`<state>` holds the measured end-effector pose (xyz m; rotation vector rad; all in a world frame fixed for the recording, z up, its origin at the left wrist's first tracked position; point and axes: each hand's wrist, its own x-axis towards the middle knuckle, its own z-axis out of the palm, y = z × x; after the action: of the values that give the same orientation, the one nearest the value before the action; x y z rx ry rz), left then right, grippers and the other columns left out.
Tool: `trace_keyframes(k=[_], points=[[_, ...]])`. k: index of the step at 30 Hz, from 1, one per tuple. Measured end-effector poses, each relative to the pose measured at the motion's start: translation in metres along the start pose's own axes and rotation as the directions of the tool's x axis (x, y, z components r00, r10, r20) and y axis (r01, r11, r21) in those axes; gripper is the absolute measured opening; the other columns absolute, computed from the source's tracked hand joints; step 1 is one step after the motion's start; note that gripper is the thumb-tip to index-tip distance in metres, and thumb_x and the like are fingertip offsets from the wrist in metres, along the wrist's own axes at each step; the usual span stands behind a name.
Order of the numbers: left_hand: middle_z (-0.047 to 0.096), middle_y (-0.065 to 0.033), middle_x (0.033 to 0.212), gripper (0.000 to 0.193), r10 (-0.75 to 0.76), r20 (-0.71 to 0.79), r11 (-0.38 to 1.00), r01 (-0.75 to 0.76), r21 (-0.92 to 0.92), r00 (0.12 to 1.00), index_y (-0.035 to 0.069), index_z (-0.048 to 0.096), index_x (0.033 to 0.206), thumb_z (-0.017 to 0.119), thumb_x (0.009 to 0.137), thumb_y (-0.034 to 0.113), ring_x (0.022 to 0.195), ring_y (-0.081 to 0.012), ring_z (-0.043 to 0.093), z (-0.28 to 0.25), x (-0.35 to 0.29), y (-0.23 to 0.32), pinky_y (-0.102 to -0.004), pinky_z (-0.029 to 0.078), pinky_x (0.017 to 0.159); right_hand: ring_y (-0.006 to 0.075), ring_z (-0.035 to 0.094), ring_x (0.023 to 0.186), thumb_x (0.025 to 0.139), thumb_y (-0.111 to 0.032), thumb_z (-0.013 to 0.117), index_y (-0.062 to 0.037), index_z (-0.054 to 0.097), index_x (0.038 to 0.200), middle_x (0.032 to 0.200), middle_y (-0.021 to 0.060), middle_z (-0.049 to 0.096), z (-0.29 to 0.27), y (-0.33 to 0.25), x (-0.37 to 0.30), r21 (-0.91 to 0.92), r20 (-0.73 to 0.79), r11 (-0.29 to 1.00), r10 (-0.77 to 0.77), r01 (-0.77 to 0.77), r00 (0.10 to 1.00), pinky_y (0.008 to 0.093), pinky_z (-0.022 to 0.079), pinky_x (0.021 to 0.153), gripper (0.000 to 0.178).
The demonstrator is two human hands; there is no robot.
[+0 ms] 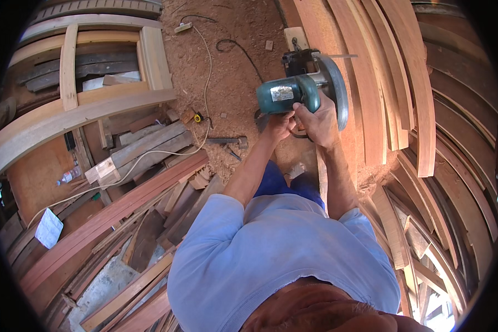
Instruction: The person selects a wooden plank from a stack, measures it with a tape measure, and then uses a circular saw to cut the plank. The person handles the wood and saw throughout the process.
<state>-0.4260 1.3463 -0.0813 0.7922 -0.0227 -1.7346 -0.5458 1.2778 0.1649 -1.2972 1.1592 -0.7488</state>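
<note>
here, both hands meet on a teal circular saw point(296, 91) held over the reddish boards point(365, 94) stacked at the upper right. the right hand point(318, 123) is wrapped around the saw's rear handle, fingers curled tight; the left hand point(279, 124) is closed on the underside of the motor housing, just beside the right. the round metal blade guard point(335, 88) faces the boards. a white cable point(149, 157) runs across the sawdust-covered floor point(232, 33).
</note>
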Motion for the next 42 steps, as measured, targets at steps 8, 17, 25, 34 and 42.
trace_keyframes(k=[8,17,25,34,42], points=[[0.069,0.0026,0.112,0.043,0.030,0.011,0.999,-0.030,-0.023,0.999,0.016,0.063,0.121,0.088,0.085,0.014,0.080,-0.0083,0.063,0.029,-0.001,0.021,-0.0253,0.044,0.051,0.0092,0.057,0.076,0.090,-0.010,0.071,0.0024,0.067,0.112,0.083,0.0012,0.064,-0.002,0.004,0.015,-0.033,0.004,0.999,0.037,-0.037,0.999,0.0292,0.049,0.071,0.026],[0.067,0.0041,0.109,0.045,-0.002,-0.036,1.000,0.002,-0.021,0.999,0.018,0.063,0.118,0.090,0.082,0.014,0.084,-0.0086,0.064,0.000,0.022,0.021,-0.0260,0.046,0.053,0.0135,0.064,0.080,0.091,-0.008,0.072,0.0024,0.066,0.111,0.092,0.0079,0.069,0.001,-0.004,0.031,0.023,0.041,0.997,0.078,-0.079,0.996,0.0311,0.053,0.074,0.023],[0.065,0.0055,0.117,0.045,0.012,-0.081,1.000,-0.013,-0.005,0.997,0.019,0.063,0.121,0.088,0.084,0.014,0.104,-0.0102,0.063,0.021,0.023,0.034,-0.0297,0.053,0.073,0.0127,0.065,0.083,0.091,-0.007,0.071,0.0030,0.066,0.111,0.094,0.0078,0.070,0.003,-0.006,0.042,0.033,0.033,0.998,0.057,-0.058,0.998,0.0313,0.054,0.077,0.023],[0.066,0.0047,0.117,0.044,0.086,-0.035,0.996,-0.086,-0.015,0.996,0.018,0.064,0.121,0.088,0.085,0.014,0.106,-0.0120,0.064,0.019,0.044,0.044,-0.0322,0.054,0.076,0.0145,0.065,0.083,0.091,-0.008,0.072,0.0030,0.066,0.112,0.094,0.0083,0.070,0.005,-0.009,0.060,0.034,0.046,0.997,0.065,-0.067,0.997,0.0326,0.054,0.077,0.024],[0.069,0.0019,0.118,0.046,0.072,-0.018,0.997,-0.072,-0.007,0.997,0.016,0.065,0.122,0.089,0.084,0.015,0.108,-0.0147,0.067,0.039,0.045,0.064,-0.0357,0.057,0.083,0.0102,0.061,0.083,0.090,-0.006,0.071,0.0023,0.067,0.114,0.093,0.0036,0.068,0.007,-0.009,0.074,0.029,0.020,0.999,0.023,-0.023,1.000,0.0298,0.052,0.076,0.026]])
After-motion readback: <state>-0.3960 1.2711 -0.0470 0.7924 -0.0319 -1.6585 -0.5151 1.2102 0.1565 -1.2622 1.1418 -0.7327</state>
